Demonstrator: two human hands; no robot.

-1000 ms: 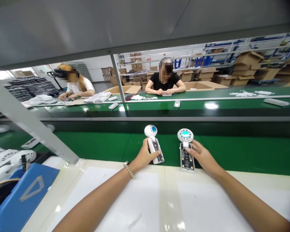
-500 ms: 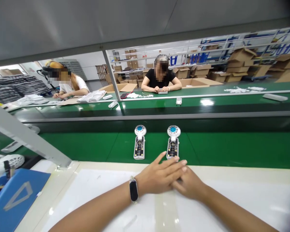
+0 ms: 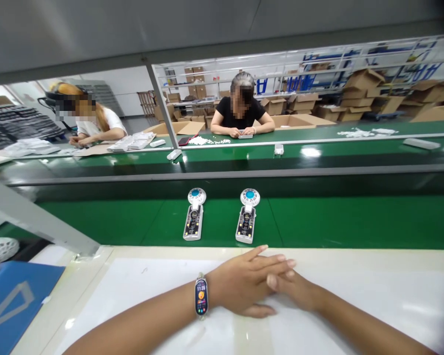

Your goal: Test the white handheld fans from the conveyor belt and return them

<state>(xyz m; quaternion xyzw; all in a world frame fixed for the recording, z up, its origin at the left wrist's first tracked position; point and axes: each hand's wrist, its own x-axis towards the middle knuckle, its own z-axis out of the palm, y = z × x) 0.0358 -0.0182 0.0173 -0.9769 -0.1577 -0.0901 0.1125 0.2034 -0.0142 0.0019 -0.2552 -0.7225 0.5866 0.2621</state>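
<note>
Head view: my left hand (image 3: 249, 286) rests flat, fingers extended, over my right hand (image 3: 294, 291) on the white worktop (image 3: 355, 305); both hold nothing. Two white handheld fan units, the left (image 3: 193, 217) and the right (image 3: 246, 218), lie straight ahead on the green conveyor belt (image 3: 336, 219), long axes pointing away, the right unit nearer to both hands.

Light: bright, even, from overhead | Glare: white patches on the green belt (image 3: 318, 217) beyond the two devices, sheen on the white bench (image 3: 355, 305) nearer than the belt | Shadows: soft, faint | Focus: sharp at belt centre | Distortion: wide-angle bowing at frame edges, dark vignette at right corners | Faces pixelated
</note>
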